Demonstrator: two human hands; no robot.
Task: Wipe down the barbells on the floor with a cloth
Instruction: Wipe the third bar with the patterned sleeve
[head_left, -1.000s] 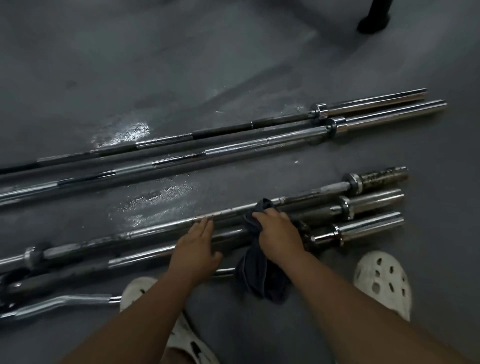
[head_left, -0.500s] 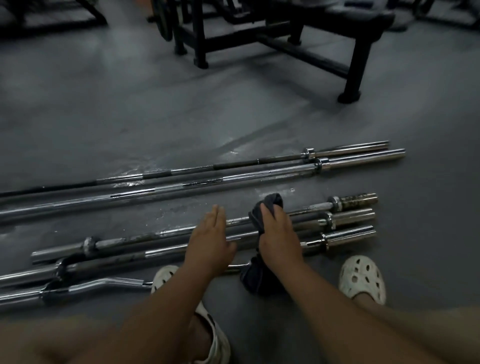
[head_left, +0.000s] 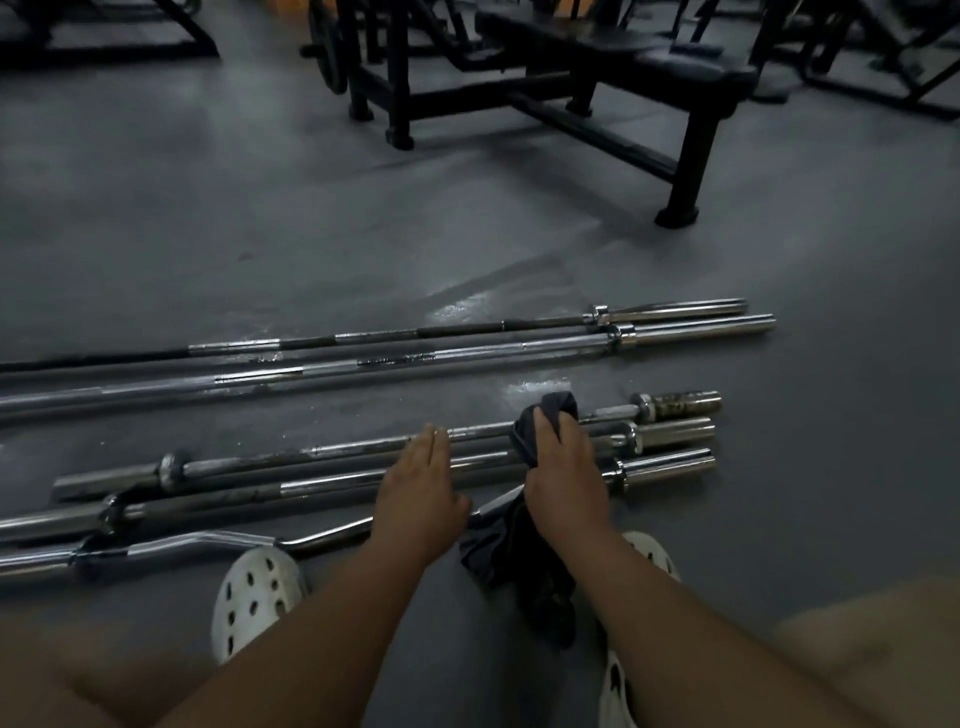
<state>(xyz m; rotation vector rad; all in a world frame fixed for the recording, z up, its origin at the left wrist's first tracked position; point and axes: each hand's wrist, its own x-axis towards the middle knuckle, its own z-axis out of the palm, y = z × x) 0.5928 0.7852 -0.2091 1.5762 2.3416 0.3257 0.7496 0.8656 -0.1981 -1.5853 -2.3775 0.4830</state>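
**A:** Start close in. What are the hands doing?

**B:** The right hand (head_left: 566, 473) is curled over a dark cloth (head_left: 519, 561) and grips it against the shaft of the rusty-sleeved barbell (head_left: 311, 451). The cloth's loose end trails back toward the person across the nearer bars. The left hand (head_left: 421, 499) lies flat with straight fingers and holds nothing. Its fingertips touch that same shaft and its palm is over the middle barbell (head_left: 332, 484).

**A:** Which way do the bars lie?

**B:** Across the body, left to right, side by side on the floor (head_left: 260, 234). The curl bar (head_left: 208, 541) is nearest, just beyond the white clogs (head_left: 254, 597). Then comes the middle barbell, then the rusty-sleeved one.

**A:** So the wipe runs sideways?

**B:** I'd judge so. The right hand sits near the right-hand sleeves, so only a short stretch of shaft lies to its right. The long stretch runs left, and the left hand rests in that path, between the cloth and the left collar. It would have to lift or slide ahead of the cloth.

**A:** And farther out?

**B:** Two long barbells (head_left: 519, 349) lie parallel, well apart from the near group, with a wet shine on the floor beside them. Both arms would need to stretch forward to reach them. Beyond stands a black weight bench (head_left: 691, 73).
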